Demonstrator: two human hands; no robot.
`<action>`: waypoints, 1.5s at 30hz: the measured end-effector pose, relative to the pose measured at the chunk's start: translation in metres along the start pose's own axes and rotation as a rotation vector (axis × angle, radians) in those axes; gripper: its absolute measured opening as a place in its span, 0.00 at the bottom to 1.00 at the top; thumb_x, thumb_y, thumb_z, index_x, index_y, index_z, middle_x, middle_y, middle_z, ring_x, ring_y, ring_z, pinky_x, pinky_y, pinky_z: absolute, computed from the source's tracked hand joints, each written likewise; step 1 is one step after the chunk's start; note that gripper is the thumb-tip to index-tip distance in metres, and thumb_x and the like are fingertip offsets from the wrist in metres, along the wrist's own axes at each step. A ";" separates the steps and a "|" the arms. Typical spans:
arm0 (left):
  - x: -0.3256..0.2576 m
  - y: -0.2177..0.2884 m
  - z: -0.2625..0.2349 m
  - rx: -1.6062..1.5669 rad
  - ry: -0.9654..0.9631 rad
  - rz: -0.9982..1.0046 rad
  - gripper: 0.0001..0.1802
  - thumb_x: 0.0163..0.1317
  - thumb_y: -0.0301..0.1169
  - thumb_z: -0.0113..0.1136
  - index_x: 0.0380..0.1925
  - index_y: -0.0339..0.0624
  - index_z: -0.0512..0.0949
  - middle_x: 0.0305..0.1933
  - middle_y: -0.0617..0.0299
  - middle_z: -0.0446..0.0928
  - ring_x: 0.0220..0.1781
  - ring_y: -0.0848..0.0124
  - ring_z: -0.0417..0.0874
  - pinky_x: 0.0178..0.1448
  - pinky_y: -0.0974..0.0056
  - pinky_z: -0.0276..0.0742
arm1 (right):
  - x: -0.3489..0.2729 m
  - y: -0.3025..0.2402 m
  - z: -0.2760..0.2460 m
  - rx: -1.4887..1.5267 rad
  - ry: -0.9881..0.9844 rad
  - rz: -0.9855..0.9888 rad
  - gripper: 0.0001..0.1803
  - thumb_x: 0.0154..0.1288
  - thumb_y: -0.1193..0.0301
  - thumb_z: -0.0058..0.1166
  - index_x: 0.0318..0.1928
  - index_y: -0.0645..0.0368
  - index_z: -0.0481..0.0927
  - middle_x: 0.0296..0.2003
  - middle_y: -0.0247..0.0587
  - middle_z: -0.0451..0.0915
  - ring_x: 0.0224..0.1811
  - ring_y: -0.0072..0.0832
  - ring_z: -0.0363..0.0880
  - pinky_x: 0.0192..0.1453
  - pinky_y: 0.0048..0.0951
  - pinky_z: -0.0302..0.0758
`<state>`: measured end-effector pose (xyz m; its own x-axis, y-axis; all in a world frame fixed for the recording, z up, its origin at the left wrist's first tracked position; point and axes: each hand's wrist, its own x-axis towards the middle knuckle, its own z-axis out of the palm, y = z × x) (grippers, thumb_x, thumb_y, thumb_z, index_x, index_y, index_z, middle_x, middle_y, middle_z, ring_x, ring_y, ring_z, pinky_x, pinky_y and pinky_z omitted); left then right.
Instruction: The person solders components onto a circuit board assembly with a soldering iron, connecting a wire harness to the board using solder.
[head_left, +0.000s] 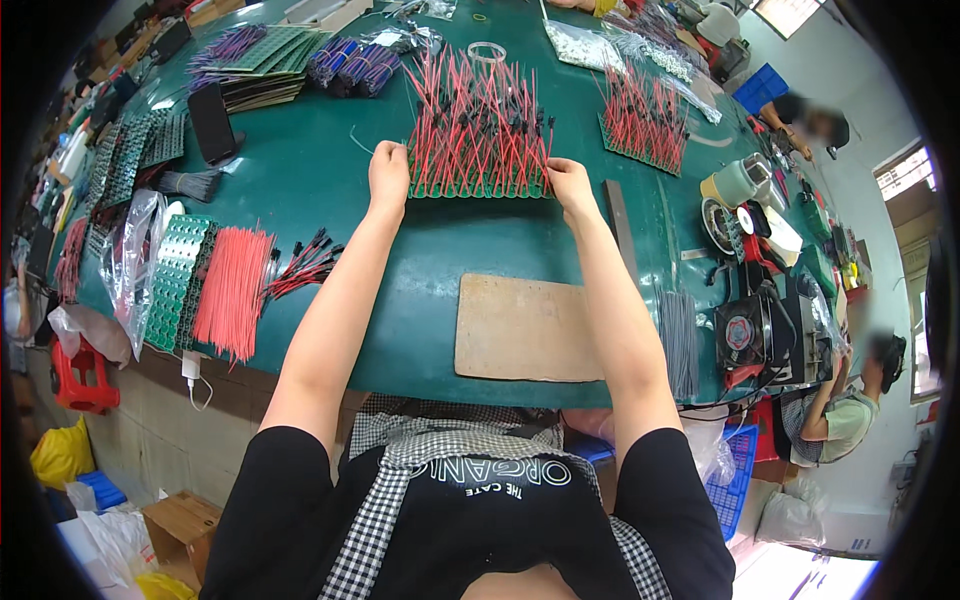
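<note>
Both my arms reach out over a green tabletop. My left hand (389, 176) is closed on the left end of a green circuit board panel (478, 190). At its right end my right hand (570, 184) grips the same panel, fingers pinched together. Many red and black wires (475, 120) stand up from the panel in a dense, tangled row, some with black tips. Right of it stands a second panel with red wires (645, 120), which neither hand touches. Nearer to me lies a flat tan board (525, 328), partly behind my right forearm.
On the left lie a bundle of red wires (235, 290), green panels (180, 275) and a phone (211, 122) on a stand. At the right are a small fan device (742, 335), grey wires (677, 340) and a metal bar (620, 225). Other people sit along the right side.
</note>
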<state>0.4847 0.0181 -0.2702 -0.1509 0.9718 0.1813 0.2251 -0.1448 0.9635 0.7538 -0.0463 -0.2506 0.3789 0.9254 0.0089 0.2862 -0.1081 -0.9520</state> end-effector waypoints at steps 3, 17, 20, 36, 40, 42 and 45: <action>-0.018 0.017 -0.003 -0.598 -0.004 -0.109 0.12 0.66 0.33 0.48 0.39 0.36 0.76 0.38 0.59 0.79 0.37 0.66 0.78 0.48 0.59 0.73 | -0.022 -0.024 -0.008 0.058 0.002 -0.054 0.14 0.63 0.77 0.50 0.46 0.71 0.81 0.37 0.42 0.84 0.38 0.24 0.80 0.43 0.25 0.75; -0.139 0.086 -0.073 -1.547 -0.786 -0.537 0.34 0.65 0.60 0.43 0.62 0.52 0.68 0.62 0.57 0.72 0.62 0.56 0.72 0.65 0.44 0.66 | -0.149 -0.077 -0.022 0.087 -0.056 -0.008 0.15 0.68 0.75 0.47 0.51 0.71 0.77 0.40 0.38 0.81 0.42 0.19 0.77 0.48 0.22 0.72; -0.155 0.088 -0.081 -1.616 -0.763 -0.561 0.34 0.64 0.60 0.44 0.62 0.51 0.68 0.63 0.58 0.71 0.63 0.55 0.72 0.66 0.44 0.65 | -0.166 -0.073 -0.025 0.040 -0.056 -0.067 0.15 0.68 0.75 0.47 0.51 0.71 0.76 0.41 0.39 0.81 0.43 0.19 0.76 0.49 0.21 0.71; -0.169 0.059 -0.134 -1.610 -0.694 -0.372 0.29 0.69 0.57 0.39 0.63 0.57 0.68 0.66 0.62 0.69 0.66 0.57 0.69 0.68 0.43 0.60 | -0.303 -0.006 -0.065 -0.810 0.326 -0.022 0.33 0.51 0.57 0.68 0.50 0.69 0.74 0.41 0.53 0.76 0.44 0.40 0.76 0.49 0.36 0.73; -0.171 0.065 -0.136 -1.676 -0.657 -0.374 0.29 0.69 0.56 0.40 0.63 0.56 0.68 0.65 0.61 0.69 0.66 0.58 0.69 0.68 0.43 0.62 | -0.299 -0.009 -0.078 -0.142 0.468 0.031 0.26 0.49 0.68 0.71 0.45 0.69 0.76 0.36 0.35 0.72 0.38 0.23 0.69 0.47 0.24 0.70; -0.171 0.069 -0.138 -1.659 -0.692 -0.348 0.29 0.69 0.56 0.40 0.63 0.55 0.68 0.65 0.61 0.70 0.66 0.58 0.69 0.68 0.43 0.62 | -0.310 -0.052 -0.085 0.063 0.590 -0.128 0.16 0.55 0.77 0.65 0.44 0.66 0.76 0.38 0.33 0.73 0.41 0.18 0.70 0.47 0.20 0.71; -0.172 0.071 -0.138 -1.638 -0.714 -0.338 0.29 0.69 0.56 0.41 0.63 0.55 0.68 0.64 0.61 0.70 0.65 0.58 0.70 0.67 0.44 0.63 | -0.326 -0.096 -0.085 0.055 0.688 -0.299 0.15 0.57 0.81 0.61 0.46 0.66 0.76 0.41 0.36 0.74 0.44 0.22 0.74 0.49 0.22 0.72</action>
<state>0.3935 -0.1850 -0.2057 0.5099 0.8156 0.2736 -0.8589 0.4648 0.2150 0.6778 -0.3686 -0.1356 0.7612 0.4749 0.4416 0.4259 0.1474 -0.8927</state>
